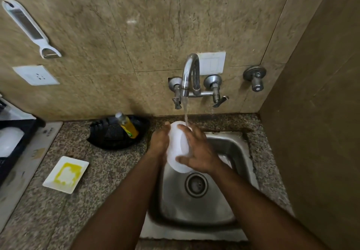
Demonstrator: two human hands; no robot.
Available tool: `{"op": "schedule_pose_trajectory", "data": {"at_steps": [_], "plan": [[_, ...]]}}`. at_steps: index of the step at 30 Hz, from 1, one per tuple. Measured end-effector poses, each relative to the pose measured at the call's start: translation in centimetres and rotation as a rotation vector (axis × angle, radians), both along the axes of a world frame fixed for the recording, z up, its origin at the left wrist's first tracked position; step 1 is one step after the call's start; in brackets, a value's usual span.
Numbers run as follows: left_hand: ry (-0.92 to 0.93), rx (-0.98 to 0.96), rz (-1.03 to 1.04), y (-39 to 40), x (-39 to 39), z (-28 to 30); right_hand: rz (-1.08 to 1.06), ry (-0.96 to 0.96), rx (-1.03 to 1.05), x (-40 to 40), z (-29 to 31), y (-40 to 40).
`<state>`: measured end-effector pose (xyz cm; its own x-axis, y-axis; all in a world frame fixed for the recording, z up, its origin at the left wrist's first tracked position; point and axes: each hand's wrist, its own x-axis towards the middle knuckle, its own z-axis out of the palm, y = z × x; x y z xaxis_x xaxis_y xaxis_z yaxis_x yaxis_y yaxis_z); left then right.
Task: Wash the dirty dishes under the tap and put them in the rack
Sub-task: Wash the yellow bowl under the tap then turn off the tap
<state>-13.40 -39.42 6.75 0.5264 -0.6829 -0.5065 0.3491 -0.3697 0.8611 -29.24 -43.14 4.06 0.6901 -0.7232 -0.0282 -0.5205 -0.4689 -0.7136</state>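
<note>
Over the steel sink [231, 146] I hold a white bowl [178, 148] on its side, under the stream of water from the tap [190, 74]. My left hand [158, 142] supports its left side and my right hand [198, 152] wraps over its right side. A white square plate [66, 173] smeared with yellow lies on the counter to the left. The dark rack [11, 150] sits at the far left edge, with a white dish [8, 140] in it.
A black tray [109, 140] with a yellow liquid bottle [127, 125] stands behind the plate against the wall. Another white dish [226, 160] lies in the sink under my right wrist. A peeler [29, 27] hangs on the wall; a side wall closes the right.
</note>
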Motion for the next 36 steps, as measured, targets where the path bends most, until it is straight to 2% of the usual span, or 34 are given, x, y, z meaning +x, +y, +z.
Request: {"op": "schedule_pose_trajectory", "data": {"at_steps": [4,6,9,13,15,18,20,23,25,31,33,36], "plan": [[-0.157,-0.057,-0.106,-0.1,-1.7,0.3,-0.231,0.031,-0.139,2.4,0.1,0.6],[-0.188,-0.095,-0.148,0.1,-2.4,-0.1,-0.326,0.023,-0.039,3.1,-0.2,0.0],[-0.085,-0.09,-0.035,1.1,-3.5,-0.2,-0.57,-0.171,0.371,3.5,0.3,-1.9],[0.088,-0.103,0.03,2.5,-3.4,-1.1,-0.791,-0.163,0.926,2.3,0.5,-3.9],[0.116,-0.119,0.042,2.8,-3.0,-1.2,-0.804,-0.226,1.075,1.1,-0.1,-4.0],[0.016,-0.067,0.045,2.7,-2.1,-1.3,-0.826,-0.329,0.965,0.4,-1.1,-3.9],[-0.14,-0.014,0.03,2.2,-1.5,-1.5,-0.874,-0.363,0.805,0.4,-1.4,-3.9],[-0.504,0.092,-0.153,1.3,-1.4,-1.4,-0.806,-0.271,0.574,0.6,-0.9,-3.7],[-0.599,0.143,-0.181,0.5,-1.7,-1.5,-0.758,-0.284,0.51,0.8,-0.3,-3.6],[-0.708,0.267,-0.137,-0.9,-1.4,-2.5,-0.617,-0.412,0.812,0.4,1.9,-3.6],[-0.721,0.247,-0.104,-0.6,-2.0,-2.2,-0.57,-0.429,0.856,0.3,2.3,-3.6],[-0.736,0.168,-0.151,-0.2,-3.6,-2.6,-0.618,-0.443,0.901,1.0,2.4,-3.8]]}}
